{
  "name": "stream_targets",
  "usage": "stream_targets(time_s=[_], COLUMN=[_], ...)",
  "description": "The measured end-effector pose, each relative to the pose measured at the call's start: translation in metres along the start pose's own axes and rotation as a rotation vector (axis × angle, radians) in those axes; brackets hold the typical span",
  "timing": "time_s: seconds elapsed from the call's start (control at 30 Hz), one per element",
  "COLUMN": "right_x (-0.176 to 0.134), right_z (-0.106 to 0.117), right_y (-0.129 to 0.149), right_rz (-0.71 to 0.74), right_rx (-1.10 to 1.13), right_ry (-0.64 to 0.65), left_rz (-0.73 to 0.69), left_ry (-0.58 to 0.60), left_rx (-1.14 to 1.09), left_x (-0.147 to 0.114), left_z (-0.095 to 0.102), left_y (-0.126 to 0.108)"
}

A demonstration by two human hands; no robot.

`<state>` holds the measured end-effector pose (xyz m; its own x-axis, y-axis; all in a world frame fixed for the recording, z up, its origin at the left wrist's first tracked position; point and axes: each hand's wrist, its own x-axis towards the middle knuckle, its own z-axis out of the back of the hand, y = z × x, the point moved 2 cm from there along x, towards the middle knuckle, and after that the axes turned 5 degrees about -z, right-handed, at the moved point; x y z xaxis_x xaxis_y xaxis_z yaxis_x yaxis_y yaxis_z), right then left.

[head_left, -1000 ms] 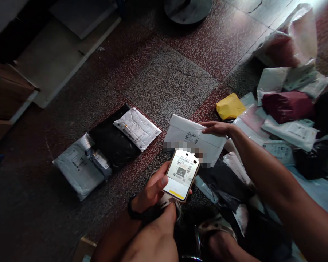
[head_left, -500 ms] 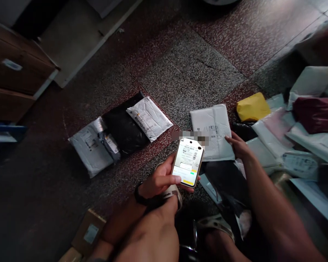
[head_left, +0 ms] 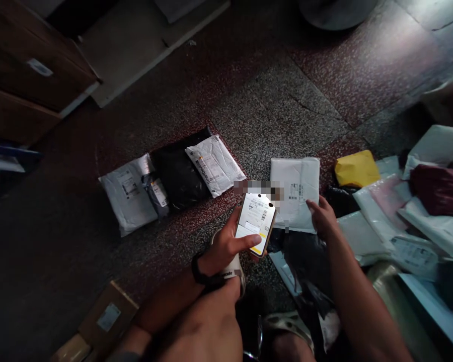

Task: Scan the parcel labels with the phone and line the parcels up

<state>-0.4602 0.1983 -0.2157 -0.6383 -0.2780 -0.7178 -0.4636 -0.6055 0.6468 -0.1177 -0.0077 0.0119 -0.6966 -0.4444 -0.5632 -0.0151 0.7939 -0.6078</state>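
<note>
Left hand (head_left: 226, 246) is gripping a phone (head_left: 255, 223), fingers wrapped round its left edge and the thumb lying across the lower part of the lit screen; a dark band is sitting on that wrist. The phone is hovering tilted above the floor, its top edge overlapping the near left corner of a white parcel (head_left: 296, 193).

Right hand (head_left: 322, 217) is resting on the near right edge of that white parcel, fingers loosely spread and pointing left, not clamped on anything. The parcel is lying flat on the speckled floor (head_left: 272, 100), label side up, just right of the phone.

To the left, a row of parcels is lying side by side: a white bubble mailer (head_left: 214, 164), a black bag (head_left: 179, 171) and a grey bag (head_left: 126, 193). To the right, a yellow packet (head_left: 357, 168) is sitting just beyond a heap of white and dark red bags (head_left: 430, 201). A cardboard box (head_left: 105, 317) is showing near left; wooden drawers (head_left: 30, 75) are standing far left.
</note>
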Motion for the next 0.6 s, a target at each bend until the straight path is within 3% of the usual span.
stream_targets(time_s=[0.17, 0.3, 0.4, 0.5, 0.6], right_x=[-0.005, -0.018, -0.02, -0.005, 0.023], right_z=[-0.009, -0.011, -0.024, -0.069, -0.153], right_y=[0.002, 0.017, 0.045, 0.09, 0.143], right_rz=[0.033, -0.008, 0.024, 0.093, 0.174], right_rx=[0.04, 0.112, 0.172, 0.19, 0.178], right_ry=[-0.014, -0.018, 0.047, 0.174, 0.353], left_rz=[-0.174, -0.18, -0.162, -0.134, -0.098], left_ry=[-0.071, -0.072, -0.036, -0.013, 0.019], left_rx=[0.073, 0.034, -0.012, -0.05, -0.05], left_x=[0.013, 0.014, 0.008, 0.003, 0.001], left_z=[0.01, 0.014, 0.015, 0.014, 0.014], left_y=[0.001, -0.001, -0.003, -0.004, -0.005])
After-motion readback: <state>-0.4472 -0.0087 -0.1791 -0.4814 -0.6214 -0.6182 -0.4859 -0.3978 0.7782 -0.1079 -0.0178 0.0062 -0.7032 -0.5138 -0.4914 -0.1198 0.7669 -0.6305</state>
